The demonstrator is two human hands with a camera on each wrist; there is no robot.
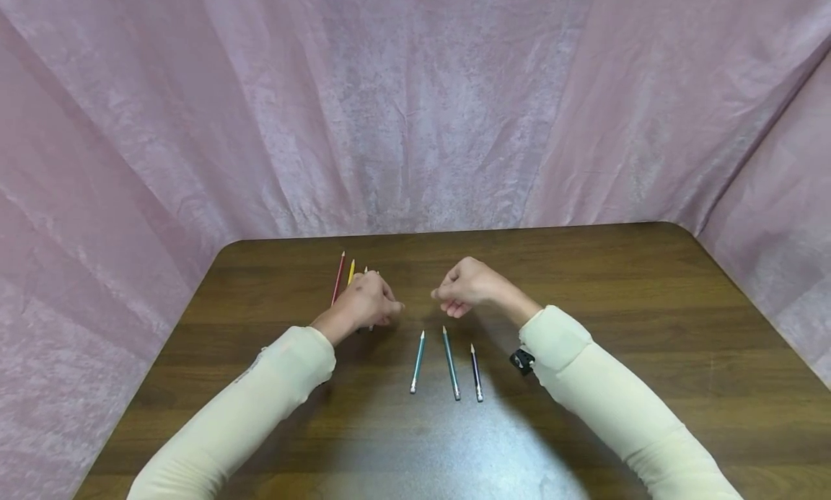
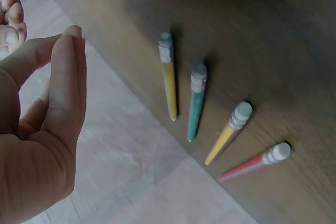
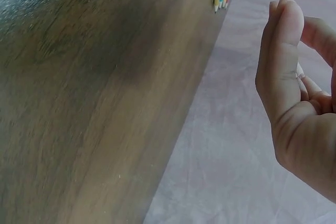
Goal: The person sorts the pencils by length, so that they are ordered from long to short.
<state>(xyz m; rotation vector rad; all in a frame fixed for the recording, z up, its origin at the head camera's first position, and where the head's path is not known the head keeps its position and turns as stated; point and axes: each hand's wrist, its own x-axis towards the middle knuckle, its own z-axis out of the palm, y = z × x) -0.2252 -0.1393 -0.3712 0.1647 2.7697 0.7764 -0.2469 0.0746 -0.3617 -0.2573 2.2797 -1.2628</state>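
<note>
My left hand [image 1: 366, 301] hovers over the table's left part, thumb and fingertips pressed together with nothing visible between them. Beneath and beside it lie a red pencil [image 2: 254, 166], a yellow pencil [image 2: 228, 132], a green pencil [image 2: 196, 103] and another yellow pencil [image 2: 169, 82], fanned out with eraser ends toward me. My right hand [image 1: 470, 283] is in the air facing it, its thumb and fingertips likewise meeting around nothing visible. Nearer to me are a teal pencil [image 1: 418, 363], a second teal pencil [image 1: 451, 363] and a dark pencil [image 1: 477, 374], points facing away.
All the pencils lie on a brown wooden table [image 1: 649, 305] with rounded far corners. A pink curtain [image 1: 415, 110] hangs behind the far edge and along the sides. On the right sleeve's cuff sits a small black device [image 1: 521, 361].
</note>
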